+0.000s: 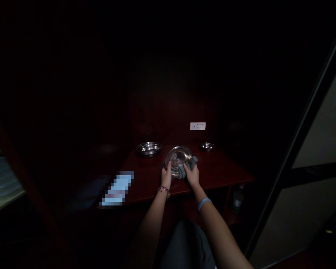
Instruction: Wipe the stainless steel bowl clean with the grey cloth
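Observation:
A shiny round metal dish point(177, 157) is tilted up over the dark red tabletop, its inside facing me. My left hand point(166, 175) grips its lower left rim, with the thumb lying on the inner side. On the right, my right hand point(192, 174) presses a crumpled grey cloth point(182, 172) against the dish's lower right part. Some of the fingers are hidden behind the dish and the cloth.
Stacked metal dishes point(149, 148) stand at the tabletop's point(212, 170) back left, a small metal bowl point(207, 146) at its back right. A white socket point(198, 126) is on the back wall. A bottle point(237, 200) stands below, right. A blurred, pixelated bright patch lies front left.

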Action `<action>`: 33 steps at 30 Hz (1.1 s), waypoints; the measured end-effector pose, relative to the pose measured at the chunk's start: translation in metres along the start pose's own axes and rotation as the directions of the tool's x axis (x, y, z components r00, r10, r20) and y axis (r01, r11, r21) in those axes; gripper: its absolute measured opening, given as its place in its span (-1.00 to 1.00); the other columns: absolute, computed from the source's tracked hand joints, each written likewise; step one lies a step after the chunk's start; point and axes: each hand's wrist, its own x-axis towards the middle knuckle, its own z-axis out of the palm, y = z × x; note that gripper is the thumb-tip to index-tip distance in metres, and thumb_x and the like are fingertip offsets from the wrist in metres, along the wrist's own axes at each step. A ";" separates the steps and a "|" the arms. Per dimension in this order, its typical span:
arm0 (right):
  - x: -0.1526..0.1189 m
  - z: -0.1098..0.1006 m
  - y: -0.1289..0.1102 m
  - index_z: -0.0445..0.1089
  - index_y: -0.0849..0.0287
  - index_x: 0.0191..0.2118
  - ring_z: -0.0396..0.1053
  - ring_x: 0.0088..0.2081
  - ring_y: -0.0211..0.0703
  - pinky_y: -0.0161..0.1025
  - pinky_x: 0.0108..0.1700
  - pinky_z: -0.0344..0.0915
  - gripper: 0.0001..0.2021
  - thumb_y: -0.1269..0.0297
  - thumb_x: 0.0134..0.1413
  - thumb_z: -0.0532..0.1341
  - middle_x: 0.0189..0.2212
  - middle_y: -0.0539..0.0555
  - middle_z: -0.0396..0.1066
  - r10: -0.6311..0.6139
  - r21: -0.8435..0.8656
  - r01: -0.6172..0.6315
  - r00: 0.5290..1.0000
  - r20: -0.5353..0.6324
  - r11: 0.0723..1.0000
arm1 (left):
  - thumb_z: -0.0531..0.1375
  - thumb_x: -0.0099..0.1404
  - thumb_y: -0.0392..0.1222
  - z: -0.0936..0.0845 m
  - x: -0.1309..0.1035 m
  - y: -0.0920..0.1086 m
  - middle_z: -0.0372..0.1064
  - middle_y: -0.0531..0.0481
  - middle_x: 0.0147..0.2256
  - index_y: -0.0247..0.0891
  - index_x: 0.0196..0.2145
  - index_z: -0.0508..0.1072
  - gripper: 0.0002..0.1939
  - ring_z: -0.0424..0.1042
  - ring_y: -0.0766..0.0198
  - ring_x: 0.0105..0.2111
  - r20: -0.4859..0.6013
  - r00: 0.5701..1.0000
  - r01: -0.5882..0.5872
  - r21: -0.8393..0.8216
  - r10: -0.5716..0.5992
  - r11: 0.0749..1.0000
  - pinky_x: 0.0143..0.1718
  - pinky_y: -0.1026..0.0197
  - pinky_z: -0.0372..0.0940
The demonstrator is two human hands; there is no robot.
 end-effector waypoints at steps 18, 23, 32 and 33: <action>0.009 0.003 0.019 0.37 0.16 0.03 0.47 -0.04 0.01 -0.13 0.05 0.34 -0.54 0.14 -0.01 0.27 -0.07 0.14 0.51 0.007 0.159 0.020 0.987 -0.163 0.987 | 0.26 0.18 -0.14 0.000 0.003 -0.023 0.40 -0.21 0.05 -0.29 0.06 0.35 -0.51 0.37 0.13 0.08 0.285 0.947 -0.212 0.206 0.149 0.955 0.19 0.07 0.14; 0.009 0.003 0.018 0.37 0.16 0.04 0.46 -0.02 -0.01 -0.14 0.06 0.33 -0.52 0.12 -0.02 0.28 -0.05 0.14 0.50 0.003 0.159 0.020 0.990 -0.144 0.987 | 0.18 0.22 -0.20 0.000 0.009 -0.029 0.41 -0.23 0.04 -0.32 0.02 0.38 -0.60 0.37 0.12 0.06 0.287 0.942 -0.237 0.197 0.176 0.951 0.18 0.05 0.14; 0.005 0.003 0.011 0.40 0.18 -0.02 0.48 -0.05 0.01 -0.13 0.04 0.34 -0.57 0.12 -0.02 0.29 -0.09 0.17 0.52 -0.023 0.167 0.043 0.993 -0.118 0.985 | 0.09 0.30 -0.10 0.000 0.014 -0.026 0.40 -0.26 -0.01 -0.34 -0.05 0.42 -0.66 0.38 0.08 0.02 0.044 0.984 -0.177 0.174 0.171 0.969 0.13 0.03 0.18; 0.005 0.003 0.010 0.40 0.19 -0.02 0.48 -0.06 0.02 -0.13 0.04 0.34 -0.57 0.12 -0.02 0.30 -0.10 0.18 0.52 -0.025 0.167 0.043 0.994 -0.105 0.985 | 0.05 0.33 -0.03 0.000 0.013 -0.024 0.38 -0.25 0.02 -0.31 -0.02 0.39 -0.62 0.37 0.10 0.03 0.023 0.982 -0.188 0.148 0.187 0.971 0.14 0.05 0.18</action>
